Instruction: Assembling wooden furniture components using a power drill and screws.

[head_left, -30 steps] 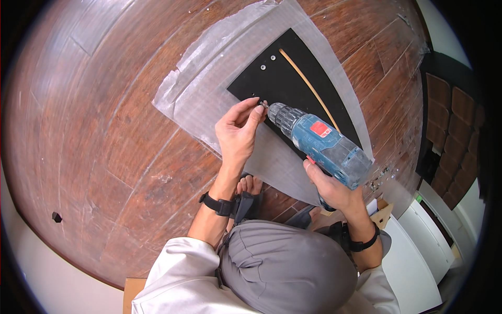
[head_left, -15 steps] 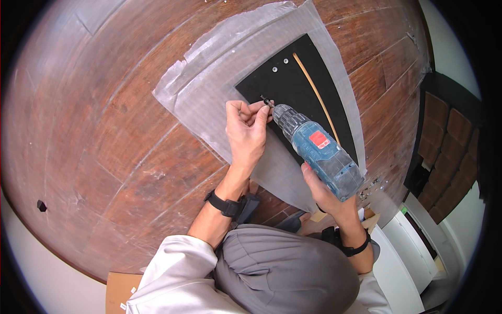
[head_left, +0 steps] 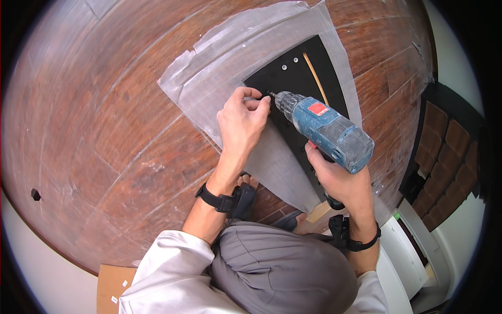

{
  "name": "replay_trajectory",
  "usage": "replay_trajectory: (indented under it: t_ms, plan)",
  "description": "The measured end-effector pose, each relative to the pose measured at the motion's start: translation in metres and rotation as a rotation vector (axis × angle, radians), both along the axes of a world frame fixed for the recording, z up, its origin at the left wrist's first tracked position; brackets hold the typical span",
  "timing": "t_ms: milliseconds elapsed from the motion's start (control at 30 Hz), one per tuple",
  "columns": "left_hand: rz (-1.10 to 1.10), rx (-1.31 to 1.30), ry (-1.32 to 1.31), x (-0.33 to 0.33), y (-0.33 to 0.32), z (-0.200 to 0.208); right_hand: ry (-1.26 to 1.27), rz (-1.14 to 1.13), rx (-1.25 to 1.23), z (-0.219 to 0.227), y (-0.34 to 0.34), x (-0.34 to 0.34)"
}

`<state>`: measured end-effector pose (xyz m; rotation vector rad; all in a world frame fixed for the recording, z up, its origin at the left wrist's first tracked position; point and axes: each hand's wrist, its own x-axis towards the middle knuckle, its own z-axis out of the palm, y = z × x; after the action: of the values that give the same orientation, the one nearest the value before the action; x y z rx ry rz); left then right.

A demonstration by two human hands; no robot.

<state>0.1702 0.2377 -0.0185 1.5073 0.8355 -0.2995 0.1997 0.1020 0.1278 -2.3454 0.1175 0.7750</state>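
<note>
My right hand (head_left: 340, 175) is wrapped round the grip of a blue and grey cordless drill (head_left: 334, 130), a finger near its red trigger. The drill points up and left, its bit meeting a black panel (head_left: 334, 78) close to the panel's left edge. Right beside the bit tip, my left hand (head_left: 241, 121) has curled fingers and thumb drawn together; anything between them is too small or hidden to make out. Two white round fittings (head_left: 290, 63) sit on the panel's far part, next to a thin light wooden strip (head_left: 315, 77) lying lengthwise.
Under the panel lies a translucent packing sheet (head_left: 209, 68) on the brown wooden floor (head_left: 130, 104). A small black object (head_left: 35, 194) is at far left. A brown cushioned piece of furniture (head_left: 444, 157) stands at right, cardboard (head_left: 112, 288) at lower left.
The drill has come down onto the panel, its back end swinging right and up along with my right hand. My left fingers have shifted off the bit to just beside its tip.
</note>
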Motion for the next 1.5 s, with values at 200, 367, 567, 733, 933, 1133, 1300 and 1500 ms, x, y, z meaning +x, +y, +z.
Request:
replay_trajectory:
  t_ms: [200,367,567,733,933,1133,1300,1500]
  plan:
    - [-0.042,0.129,-0.024,0.002,0.0,-0.003,-0.108,0.112,-0.028,-0.006,0.0,0.002]
    - [-0.099,0.185,-0.018,0.006,0.0,0.001,-0.006,0.058,-0.023,-0.004,0.0,0.008]
    - [-0.115,0.255,-0.024,0.008,-0.001,0.001,-0.25,0.305,-0.267,-0.012,-0.009,0.003]
    - [-0.085,0.192,-0.079,-0.004,0.001,-0.007,-0.033,0.112,-0.06,-0.01,0.001,0.014]
    - [-0.144,0.347,-0.318,-0.01,0.001,-0.018,-0.08,0.206,-0.089,-0.005,-0.007,0.017]
    - [-0.484,0.519,-0.385,-0.001,0.029,-0.014,-0.083,0.338,-0.044,-0.004,-0.011,0.022]
    - [-0.683,0.549,-0.44,0.01,0.028,0.002,-0.228,0.32,0.022,0.048,-0.047,0.027]
    - [-0.649,0.719,-0.84,0.013,0.013,-0.027,-0.313,0.05,-0.145,0.161,-0.14,-0.012]
